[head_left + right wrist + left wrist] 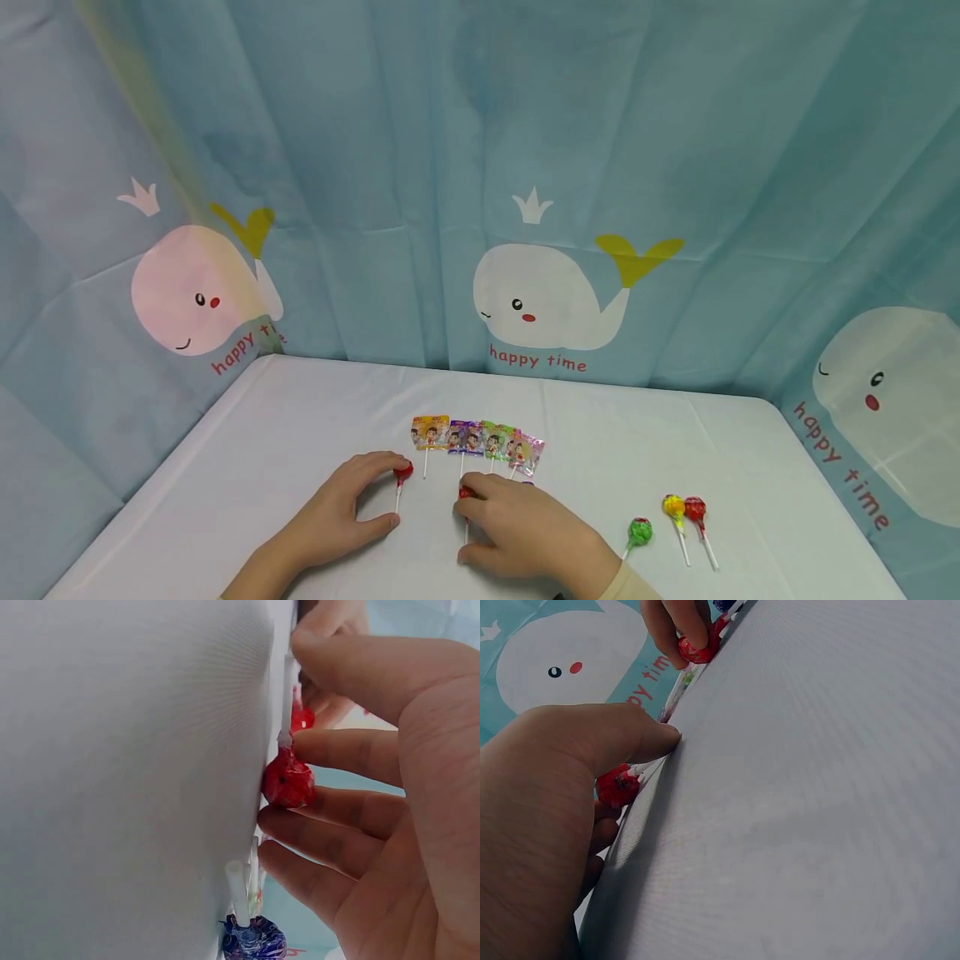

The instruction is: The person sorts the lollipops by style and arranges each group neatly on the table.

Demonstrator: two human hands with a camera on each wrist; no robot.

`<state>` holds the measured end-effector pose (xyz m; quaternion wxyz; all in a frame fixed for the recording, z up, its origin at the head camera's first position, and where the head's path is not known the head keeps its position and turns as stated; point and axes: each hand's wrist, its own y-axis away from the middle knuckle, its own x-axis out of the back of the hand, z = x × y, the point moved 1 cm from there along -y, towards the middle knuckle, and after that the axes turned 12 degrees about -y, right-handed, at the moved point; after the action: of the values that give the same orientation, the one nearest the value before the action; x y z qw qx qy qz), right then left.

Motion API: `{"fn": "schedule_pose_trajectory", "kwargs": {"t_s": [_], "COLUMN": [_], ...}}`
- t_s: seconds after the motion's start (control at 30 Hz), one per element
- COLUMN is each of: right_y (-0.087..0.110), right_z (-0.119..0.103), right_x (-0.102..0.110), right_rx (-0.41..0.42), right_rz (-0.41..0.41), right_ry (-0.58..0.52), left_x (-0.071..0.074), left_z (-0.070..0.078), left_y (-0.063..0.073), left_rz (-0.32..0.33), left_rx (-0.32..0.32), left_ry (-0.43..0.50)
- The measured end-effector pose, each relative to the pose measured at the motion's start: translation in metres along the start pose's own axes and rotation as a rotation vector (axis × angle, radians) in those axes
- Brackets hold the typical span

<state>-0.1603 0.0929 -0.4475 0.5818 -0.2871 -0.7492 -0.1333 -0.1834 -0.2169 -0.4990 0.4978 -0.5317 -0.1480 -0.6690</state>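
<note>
My left hand [341, 508] bends round a red lollipop [403, 472], fingertips on its candy head and thumb by the lower end of its white stick. In the left wrist view, that candy [617, 786] shows between thumb and fingers. Over a second red lollipop [289, 780], my right hand [521, 525] has its fingers at the wrapped ball and its thumb by the stick's end. The hand partly covers this lollipop in the head view. Both sit low at the white tabletop. A dark blue lollipop [255, 939] is close beside the right hand, mostly hidden from the head camera.
Flat-wrapped lollipops in orange [430, 433], purple [467, 437], green [497, 440] and pink [525, 452] lie in a row beyond the hands. To the right are green [640, 532], yellow [673, 506] and red [695, 508] ball lollipops. A blue whale-print curtain [420, 167] surrounds the table.
</note>
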Motion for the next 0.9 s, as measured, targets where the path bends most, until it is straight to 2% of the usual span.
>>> {"fn": "schedule_pose_trajectory", "kwargs": {"t_s": [0.2, 0.4, 0.6, 0.9], "right_y": [-0.0007, -0.0012, -0.0025, -0.0029], "right_z": [-0.0009, -0.0013, -0.0015, -0.002], "right_x": [0.0001, -0.0002, -0.0013, -0.0012], "right_rx": [-0.026, -0.025, -0.077, -0.106], "right_rz": [-0.03, -0.025, -0.052, -0.045], "right_ry": [-0.009, -0.005, -0.033, -0.062], "left_x": [-0.0007, -0.001, -0.0011, -0.0004], "left_z": [-0.0009, -0.0015, -0.002, -0.0011], "left_y": [-0.0006, 0.0004, 0.001, 0.0009], "left_rz": [-0.013, -0.007, -0.002, -0.007], "left_rx": [0.013, 0.008, -0.002, 0.003], "left_ry": [-0.003, -0.006, -0.012, -0.01]}}
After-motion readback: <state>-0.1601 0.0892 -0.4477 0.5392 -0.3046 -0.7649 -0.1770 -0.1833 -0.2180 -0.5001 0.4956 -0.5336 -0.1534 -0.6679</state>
